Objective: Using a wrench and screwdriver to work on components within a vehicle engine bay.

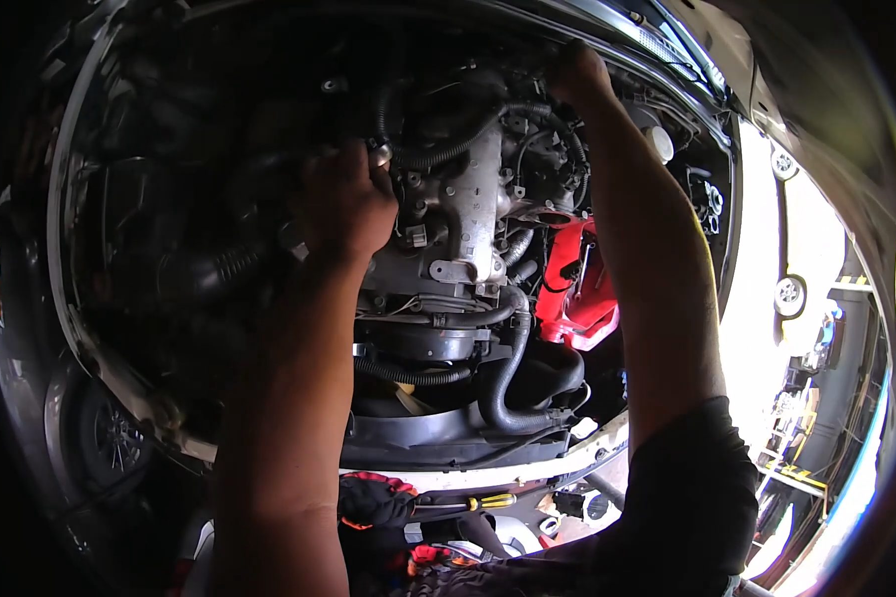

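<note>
Both my arms reach over an open engine bay. My left hand (pixel 353 204) is closed above the left side of the engine (pixel 478 204). A small shiny metal end (pixel 379 156) shows at its thumb; the rest of what it holds is hidden by the hand and deep shadow. A ribbed black hose (pixel 433 156) runs just beyond that hand. My right hand (pixel 579 78) is far back at the rear edge of the bay, bent at the wrist. Shadow hides its fingers.
A red plastic container (pixel 567 289) sits in the bay beside my right forearm. Coolant hoses (pixel 513 358) curve near the front. Gloves (pixel 376 497) and a yellow-handled screwdriver (pixel 493 501) lie beyond the pale front crossmember (pixel 468 481). A white reservoir cap (pixel 658 144) is at the right.
</note>
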Motion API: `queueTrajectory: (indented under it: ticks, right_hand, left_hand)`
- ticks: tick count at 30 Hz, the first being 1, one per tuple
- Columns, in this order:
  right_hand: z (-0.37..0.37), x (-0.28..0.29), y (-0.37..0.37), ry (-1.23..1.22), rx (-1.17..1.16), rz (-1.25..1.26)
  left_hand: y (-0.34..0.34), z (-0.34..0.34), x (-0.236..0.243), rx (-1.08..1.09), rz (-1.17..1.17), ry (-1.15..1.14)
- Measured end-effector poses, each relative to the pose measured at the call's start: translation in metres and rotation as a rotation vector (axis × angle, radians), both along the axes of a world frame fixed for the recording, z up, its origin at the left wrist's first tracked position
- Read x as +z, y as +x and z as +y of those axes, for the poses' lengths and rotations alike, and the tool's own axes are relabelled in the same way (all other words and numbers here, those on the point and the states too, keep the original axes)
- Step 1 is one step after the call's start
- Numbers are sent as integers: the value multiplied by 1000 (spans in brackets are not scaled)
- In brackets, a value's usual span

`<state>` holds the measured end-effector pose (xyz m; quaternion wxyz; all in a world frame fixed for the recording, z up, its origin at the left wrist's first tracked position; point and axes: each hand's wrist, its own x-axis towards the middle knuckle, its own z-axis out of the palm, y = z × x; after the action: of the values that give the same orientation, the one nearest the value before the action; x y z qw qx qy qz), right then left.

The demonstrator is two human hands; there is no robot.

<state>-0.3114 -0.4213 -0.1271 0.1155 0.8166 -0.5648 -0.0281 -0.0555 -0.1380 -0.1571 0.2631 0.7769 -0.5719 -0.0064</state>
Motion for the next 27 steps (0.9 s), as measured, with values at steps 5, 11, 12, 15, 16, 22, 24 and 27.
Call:
queueTrajectory:
  ticks: [5,11,12,15,16,22,24,27]
  right_hand:
    - [-9,14,6,76,204,394]
    - [-15,13,-3,-13,441,370]
    - [-15,12,-3,18,255,210]
    - [-7,14,-2,36,79,11]
    - [-4,15,-1,45,84,-5]
    - [4,27,6,53,25,97]
    - [4,27,6,39,82,165]
    - [4,23,4,77,150,79]
  left_hand:
    - [-2,-1,-3,28,-47,-50]
    - [0,0,-2,8,50,89]
    - [-1,0,-2,11,35,71]
    - [1,-1,-4,2,27,44]
    - [1,-2,-5,-9,44,58]
    - [0,-1,-6,10,-4,51]
    - [0,0,-5,11,27,42]
    - [0,-1,-3,12,56,72]
